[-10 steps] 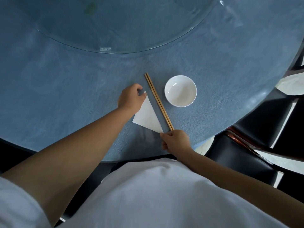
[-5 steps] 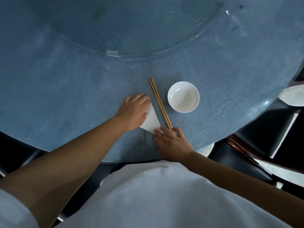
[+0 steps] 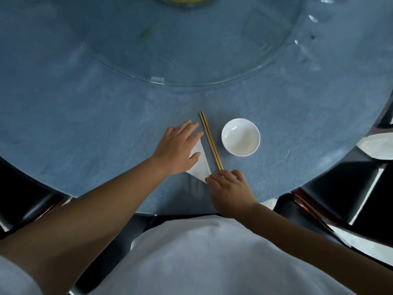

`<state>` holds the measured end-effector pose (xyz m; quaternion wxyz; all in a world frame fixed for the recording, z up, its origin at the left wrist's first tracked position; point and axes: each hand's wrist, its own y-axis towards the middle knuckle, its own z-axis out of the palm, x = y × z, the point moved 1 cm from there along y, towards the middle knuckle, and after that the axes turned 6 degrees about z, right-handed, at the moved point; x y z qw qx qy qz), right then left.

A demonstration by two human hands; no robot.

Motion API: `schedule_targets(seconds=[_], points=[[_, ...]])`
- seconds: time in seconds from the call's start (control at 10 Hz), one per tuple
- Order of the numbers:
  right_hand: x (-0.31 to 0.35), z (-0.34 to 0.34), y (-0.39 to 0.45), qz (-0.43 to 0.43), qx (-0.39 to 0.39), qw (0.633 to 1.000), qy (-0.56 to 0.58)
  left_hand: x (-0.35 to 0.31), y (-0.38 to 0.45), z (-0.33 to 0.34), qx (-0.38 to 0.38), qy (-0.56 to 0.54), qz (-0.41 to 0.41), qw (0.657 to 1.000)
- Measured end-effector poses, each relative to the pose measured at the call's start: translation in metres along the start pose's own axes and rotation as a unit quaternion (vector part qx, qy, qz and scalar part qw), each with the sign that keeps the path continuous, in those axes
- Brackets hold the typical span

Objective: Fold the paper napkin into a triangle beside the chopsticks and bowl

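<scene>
A white paper napkin (image 3: 201,165), folded into a triangle, lies flat on the blue table just left of a pair of wooden chopsticks (image 3: 210,140). A small empty white bowl (image 3: 240,136) stands right of the chopsticks. My left hand (image 3: 177,145) lies flat on the napkin with fingers spread, covering its upper and left part. My right hand (image 3: 228,186) rests at the napkin's near corner, fingertips pressing on it, beside the chopsticks' near ends.
The round table (image 3: 85,128) has a blue cloth and a large glass turntable (image 3: 191,39) in its middle. Dark chairs (image 3: 340,194) stand at the right and lower left, close to the table's near edge.
My left hand went from pinching the napkin's top corner to lying flat on it. My right hand stayed at the near corner, now pressing with its fingertips.
</scene>
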<state>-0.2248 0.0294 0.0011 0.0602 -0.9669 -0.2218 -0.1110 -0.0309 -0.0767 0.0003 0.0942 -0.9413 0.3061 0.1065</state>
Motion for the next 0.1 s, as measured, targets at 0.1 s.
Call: schedule_targets(seconds=[0.1], points=[[-0.0017, -0.0168, 0.0126, 0.035, 0.015, 0.999, -0.004, -0.0012, -0.0126, -0.0182, -0.009, 0.005, -0.074, 0.997]])
